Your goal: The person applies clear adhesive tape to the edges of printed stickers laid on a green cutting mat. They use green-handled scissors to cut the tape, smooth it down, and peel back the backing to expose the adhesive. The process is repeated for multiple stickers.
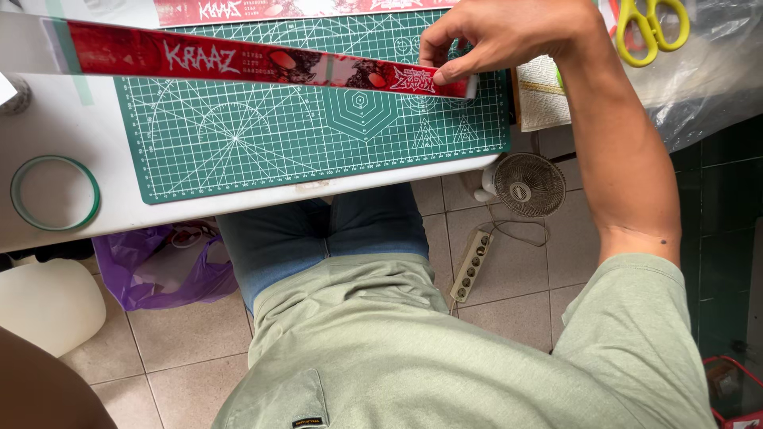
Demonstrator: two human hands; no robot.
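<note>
A white table (71, 127) carries a green cutting mat (302, 139), which fills most of its top. Across the mat's upper part lies a long red printed strip (238, 63), running from the left edge to the right end of the mat. The right hand (509, 36) reaches in from the right; its fingers (445, 75) are closed on the strip's right end, thumb pressing it. A green tape ring (54, 193) lies left of the mat. Yellow scissors (648, 28) sit at the upper right. The left hand is out of view.
</note>
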